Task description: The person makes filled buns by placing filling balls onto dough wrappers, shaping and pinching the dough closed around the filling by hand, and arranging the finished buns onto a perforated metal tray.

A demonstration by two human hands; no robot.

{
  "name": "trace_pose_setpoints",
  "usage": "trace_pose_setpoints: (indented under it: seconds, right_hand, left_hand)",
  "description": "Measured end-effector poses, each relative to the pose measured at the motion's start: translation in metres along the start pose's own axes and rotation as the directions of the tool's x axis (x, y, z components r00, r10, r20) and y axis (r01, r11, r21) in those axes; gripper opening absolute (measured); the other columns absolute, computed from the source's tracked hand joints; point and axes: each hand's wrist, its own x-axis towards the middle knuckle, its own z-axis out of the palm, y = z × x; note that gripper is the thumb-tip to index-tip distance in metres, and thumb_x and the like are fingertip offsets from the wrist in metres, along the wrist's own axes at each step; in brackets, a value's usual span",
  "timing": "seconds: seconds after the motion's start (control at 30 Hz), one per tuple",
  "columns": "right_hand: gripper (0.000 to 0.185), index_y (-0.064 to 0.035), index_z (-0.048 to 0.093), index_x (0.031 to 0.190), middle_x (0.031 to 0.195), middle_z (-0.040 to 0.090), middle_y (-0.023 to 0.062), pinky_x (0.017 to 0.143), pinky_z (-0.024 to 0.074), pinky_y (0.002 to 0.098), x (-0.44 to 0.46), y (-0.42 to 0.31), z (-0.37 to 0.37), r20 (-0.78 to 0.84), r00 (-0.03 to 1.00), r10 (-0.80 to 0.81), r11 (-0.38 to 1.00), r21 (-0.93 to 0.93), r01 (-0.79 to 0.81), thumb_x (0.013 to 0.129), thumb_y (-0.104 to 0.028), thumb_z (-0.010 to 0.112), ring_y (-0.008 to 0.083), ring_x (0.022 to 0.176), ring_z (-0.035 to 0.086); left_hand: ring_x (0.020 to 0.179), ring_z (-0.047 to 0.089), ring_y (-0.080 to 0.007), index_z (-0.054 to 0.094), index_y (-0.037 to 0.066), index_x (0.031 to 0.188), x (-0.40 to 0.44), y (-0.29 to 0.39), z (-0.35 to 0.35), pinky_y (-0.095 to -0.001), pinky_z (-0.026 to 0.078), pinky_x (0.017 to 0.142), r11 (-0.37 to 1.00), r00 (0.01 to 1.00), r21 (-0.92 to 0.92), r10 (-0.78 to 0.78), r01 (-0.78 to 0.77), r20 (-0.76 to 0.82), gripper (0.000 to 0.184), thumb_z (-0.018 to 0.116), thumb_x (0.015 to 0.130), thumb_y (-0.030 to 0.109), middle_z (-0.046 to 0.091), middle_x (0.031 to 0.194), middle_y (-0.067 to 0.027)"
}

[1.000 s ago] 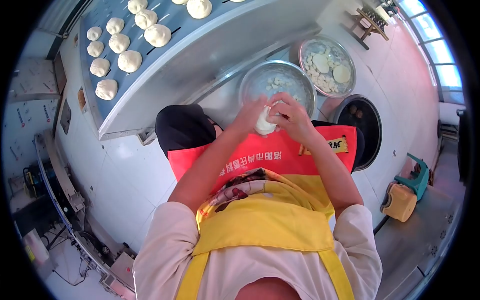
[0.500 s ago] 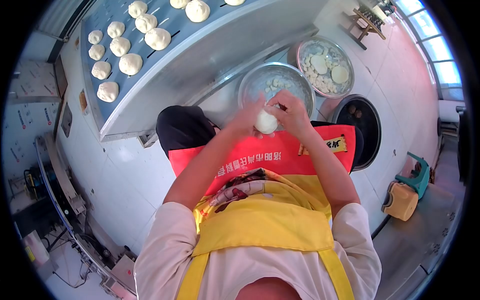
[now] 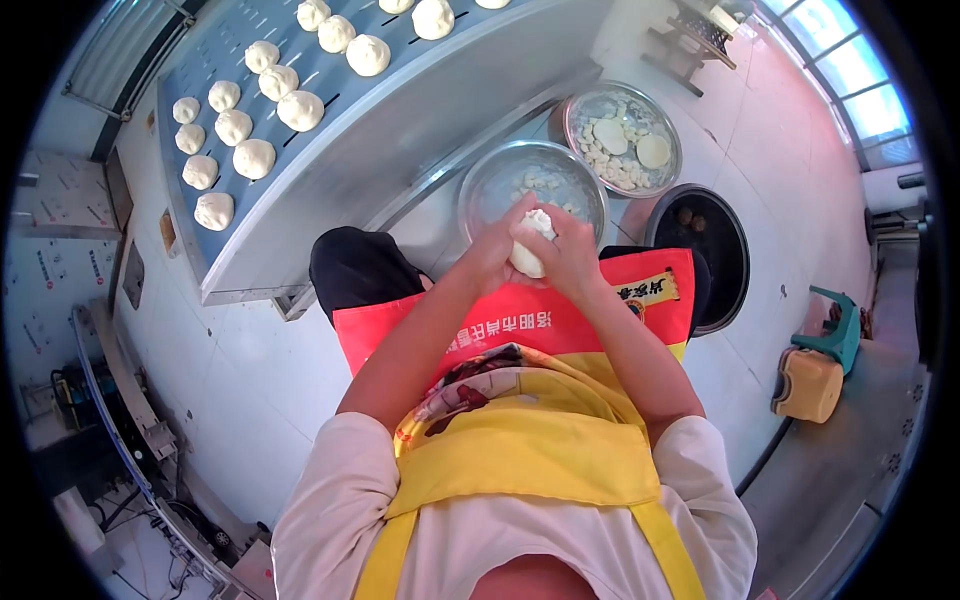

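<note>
A white dough bun [image 3: 527, 260] sits between my two hands, above the lap and near the steel bowl. My left hand [image 3: 488, 252] wraps round its left side. My right hand [image 3: 572, 250] closes on it from the right, its thumb lying across the dough. The bun's uneven, gathered top shows above the thumb; its underside is hidden in the palms. Just beyond the hands stands a steel bowl [image 3: 474, 195] with small dough pieces in it.
A second steel bowl [image 3: 570, 135] holds floured dough pieces and flat rounds. Right of my knee stands a black tub [image 3: 725, 270] with brownish balls. Several buns [image 3: 254, 158] sit on the slotted blue-grey surface [image 3: 310, 150]. A green stool [image 3: 838, 325] and yellow container [image 3: 808, 385] are at right.
My right fingers, raised and pinching at the bun's top before, now wrap its side. Both hands have closed round the bun, and its top faces up more. The camera view has shifted slightly.
</note>
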Motion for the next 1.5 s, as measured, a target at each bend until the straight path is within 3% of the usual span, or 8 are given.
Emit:
trace_pose_setpoints:
  seconds: [0.2, 0.4, 0.57, 0.67, 1.0, 1.1, 1.27, 1.5]
  right_hand:
    - [0.041, -0.0012, 0.067, 0.099, 0.083, 0.068, 0.0152, 0.070, 0.0515, 0.0354, -0.001, -0.013, -0.002, 0.000, 0.967, -0.254, 0.958, 0.137, 0.252, 0.078, -0.036, 0.072, 0.0268, 0.075, 0.068]
    - [0.040, -0.0012, 0.067, 0.098, 0.080, 0.068, 0.0121, 0.070, 0.0513, 0.0339, 0.006, -0.010, 0.002, -0.133, 0.964, -0.231, 0.970, 0.043, 0.239, 0.078, -0.036, 0.073, 0.0230, 0.072, 0.066]
    - [0.042, -0.0017, 0.066, 0.099, 0.081, 0.067, 0.0110, 0.069, 0.0503, 0.0325, 0.007, -0.004, -0.008, 0.105, 0.985, -0.136, 0.965, 0.238, 0.108, 0.077, -0.036, 0.074, 0.0203, 0.072, 0.064]
    - [0.043, -0.0024, 0.065, 0.101, 0.080, 0.067, 0.0103, 0.068, 0.0497, 0.0328, 0.011, -0.002, -0.004, 0.020, 0.985, -0.174, 0.979, 0.116, 0.170, 0.075, -0.034, 0.076, 0.0198, 0.072, 0.064]
    - [0.049, -0.0032, 0.061, 0.111, 0.097, 0.065, 0.0168, 0.076, 0.0492, 0.0329, 0.011, -0.007, -0.010, 0.059, 0.958, -0.282, 0.959, 0.035, 0.280, 0.075, -0.034, 0.075, 0.0234, 0.083, 0.063]
    - [0.050, -0.0033, 0.061, 0.111, 0.096, 0.065, 0.0167, 0.076, 0.0494, 0.0335, 0.011, -0.009, -0.020, 0.330, 0.930, -0.160, 0.978, 0.182, 0.104, 0.075, -0.035, 0.075, 0.0243, 0.083, 0.064]
    - [0.047, -0.0020, 0.064, 0.103, 0.094, 0.066, 0.0155, 0.076, 0.0499, 0.0336, 0.016, -0.006, -0.012, 0.096, 0.924, -0.369, 0.927, 0.112, 0.358, 0.074, -0.037, 0.077, 0.0245, 0.083, 0.065]
    - [0.044, -0.0022, 0.065, 0.101, 0.093, 0.067, 0.0132, 0.068, 0.0514, 0.0333, 0.014, -0.012, -0.005, 0.002, 0.951, -0.310, 0.949, 0.054, 0.310, 0.074, -0.035, 0.077, 0.0225, 0.079, 0.065]
  left_hand:
    - [0.093, 0.065, -0.0187, 0.055, 0.013, 0.114, -0.013, 0.010, 0.002, -0.0386, 0.056, 0.072, 0.995, 0.996, 0.051, 0.084, -0.085, 0.013, 0.058, 0.038, 0.092, 0.064, 0.064, 0.103, -0.0043]
    - [0.094, 0.064, -0.0186, 0.055, 0.012, 0.113, 0.000, -0.012, 0.007, -0.0353, 0.055, 0.077, 0.928, 0.951, -0.215, 0.311, -0.303, 0.001, 0.057, 0.038, 0.092, 0.062, 0.064, 0.102, -0.0054]
    - [0.092, 0.064, -0.0189, 0.056, 0.010, 0.109, -0.005, -0.007, 0.001, -0.0349, 0.054, 0.079, 0.973, 0.962, -0.084, 0.226, -0.215, 0.153, 0.055, 0.041, 0.093, 0.060, 0.064, 0.101, -0.0060]
    - [0.091, 0.064, -0.0193, 0.056, 0.009, 0.109, 0.014, -0.016, 0.008, -0.0355, 0.054, 0.077, 0.914, 0.917, -0.123, 0.367, -0.386, -0.153, 0.055, 0.041, 0.093, 0.060, 0.064, 0.100, -0.0060]
    - [0.091, 0.064, -0.0196, 0.055, 0.009, 0.113, -0.003, -0.011, 0.016, -0.0344, 0.054, 0.076, 0.930, 0.951, -0.200, 0.306, -0.310, -0.048, 0.062, 0.038, 0.092, 0.064, 0.064, 0.100, -0.0068]
    - [0.089, 0.065, -0.0191, 0.055, 0.009, 0.113, -0.007, -0.008, 0.000, -0.0340, 0.054, 0.075, 0.968, 0.970, -0.083, 0.241, -0.237, 0.045, 0.062, 0.038, 0.092, 0.064, 0.064, 0.101, -0.0070]
    - [0.091, 0.064, -0.0194, 0.053, 0.008, 0.116, 0.003, -0.008, 0.006, -0.0344, 0.054, 0.078, 0.922, 0.931, -0.129, 0.364, -0.364, -0.027, 0.062, 0.039, 0.092, 0.063, 0.064, 0.104, -0.0073]
    - [0.098, 0.062, -0.0188, 0.054, 0.007, 0.116, 0.005, -0.015, 0.000, -0.0343, 0.052, 0.082, 0.896, 0.922, -0.250, 0.387, -0.367, 0.033, 0.054, 0.040, 0.095, 0.055, 0.062, 0.108, -0.0065]
